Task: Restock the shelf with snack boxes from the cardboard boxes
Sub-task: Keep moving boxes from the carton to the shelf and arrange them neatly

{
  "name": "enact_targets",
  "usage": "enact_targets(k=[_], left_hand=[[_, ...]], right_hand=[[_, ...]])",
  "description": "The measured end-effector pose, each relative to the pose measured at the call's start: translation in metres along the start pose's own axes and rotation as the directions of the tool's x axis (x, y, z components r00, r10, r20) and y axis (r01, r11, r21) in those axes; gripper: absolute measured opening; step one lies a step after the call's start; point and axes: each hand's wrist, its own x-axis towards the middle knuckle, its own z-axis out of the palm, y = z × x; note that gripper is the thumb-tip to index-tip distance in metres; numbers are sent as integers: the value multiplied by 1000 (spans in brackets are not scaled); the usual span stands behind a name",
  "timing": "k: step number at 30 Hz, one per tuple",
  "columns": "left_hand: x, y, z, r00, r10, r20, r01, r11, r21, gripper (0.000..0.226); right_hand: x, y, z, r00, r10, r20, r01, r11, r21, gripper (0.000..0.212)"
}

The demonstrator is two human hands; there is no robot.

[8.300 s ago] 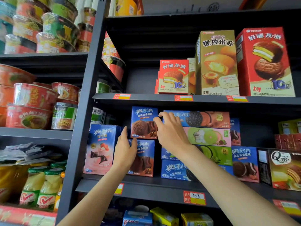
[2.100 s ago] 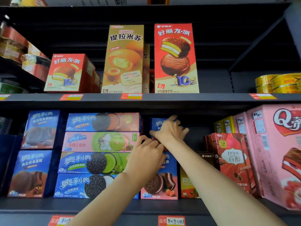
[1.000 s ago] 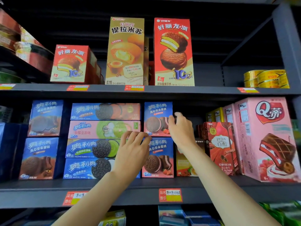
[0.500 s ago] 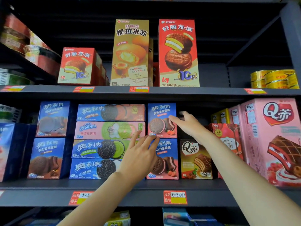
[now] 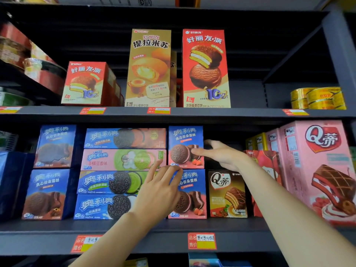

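— Two blue-and-pink boxes are stacked in one column on the middle shelf [image 5: 173, 226]: the upper box [image 5: 185, 147] is seated on the lower box [image 5: 189, 195], between the flat biscuit packs [image 5: 123, 172] and a small brown box [image 5: 227, 193].

— What could be upset from here?

— The upper box is judged the weak point. It is carried only by the box beneath, with a dark gap to its right above the brown box; if it is nudged sideways, it could be tipped into that gap or pulled off the front edge. The tall pink box [image 5: 316, 170] nearby could also be knocked by a forearm.

— And the hands?

— The right hand [image 5: 221, 155] is spread loosely at the upper box's right edge, the thumb laid on its front; whether the fingers behind are touching it cannot be told. The left hand [image 5: 159, 193] is held open, fingers straight, fingertips at the seam between the two boxes. Nothing is gripped by either.
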Motion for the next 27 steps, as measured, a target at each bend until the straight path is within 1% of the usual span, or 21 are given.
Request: enact_targets(k=[1, 2, 3, 4, 5, 6, 7, 9, 10, 13, 15, 17, 19, 22, 24, 27], left_hand=[[-1, 0, 1, 1000, -3, 0, 3, 1000, 1, 41], [-1, 1, 1, 1000, -7, -5, 7, 1000, 2, 41], [-1, 2, 2, 1000, -12, -11, 12, 1000, -1, 41], [-1, 3, 2, 1000, -18, -16, 17, 1000, -5, 42], [0, 4, 2, 1000, -21, -21, 20, 1000, -11, 43], [1, 6, 2, 999, -22, -24, 22, 1000, -15, 43], [2, 7, 2, 1000, -22, -23, 21, 1000, -18, 43], [3, 8, 1, 1000, -24, -10, 23, 999, -27, 44], [3, 7, 1, 1000, -24, -4, 23, 999, -34, 44], [2, 6, 3, 1000, -10, -9, 10, 998, -55, 43], [0, 6, 4, 1000, 1, -10, -2, 998, -67, 44], [0, 6, 4, 1000, 0, 7, 0, 997, -77, 45], [3, 9, 4, 1000, 3, 26, 0, 996, -90, 45], [8, 18, 4, 999, 22, 34, -18, 993, -113, 46], [11, 24, 3, 998, 39, 56, -33, 992, -119, 46], [13, 26, 0, 991, 49, 126, -35, 993, -112, 47]], right_hand=[[-4, -2, 3, 1000, 3, -23, -3, 1000, -15, 95], [-10, -5, 7, 997, -7, -76, 3, 999, -51, 102], [-17, -7, 14, 985, -49, -167, 29, 992, -119, 102], [-26, -8, 23, 950, -141, -278, 79, 972, -221, 96], [-34, -5, 34, 892, -267, -365, 129, 924, -361, 87], [-42, -2, 44, 837, -386, -388, 148, 843, -517, 79], [-49, 2, 53, 810, -463, -360, 141, 750, -647, 73], [-55, 17, 61, 818, -511, -264, 114, 593, -797, 67], [-57, 23, 60, 829, -504, -243, 93, 551, -829, 65], [-67, 32, 43, 816, -511, -272, 49, 530, -847, 59], [-75, 39, 32, 845, -471, -252, 8, 483, -876, 55], [-82, 47, 26, 883, -387, -264, -56, 471, -880, 51], [-88, 51, 28, 889, -340, -306, -103, 503, -858, 51], [-88, 52, 40, 890, -292, -351, -129, 576, -807, 54], [-85, 51, 47, 878, -269, -397, -154, 626, -765, 58], [-82, 50, 51, 853, -250, -457, -203, 649, -733, 61]])
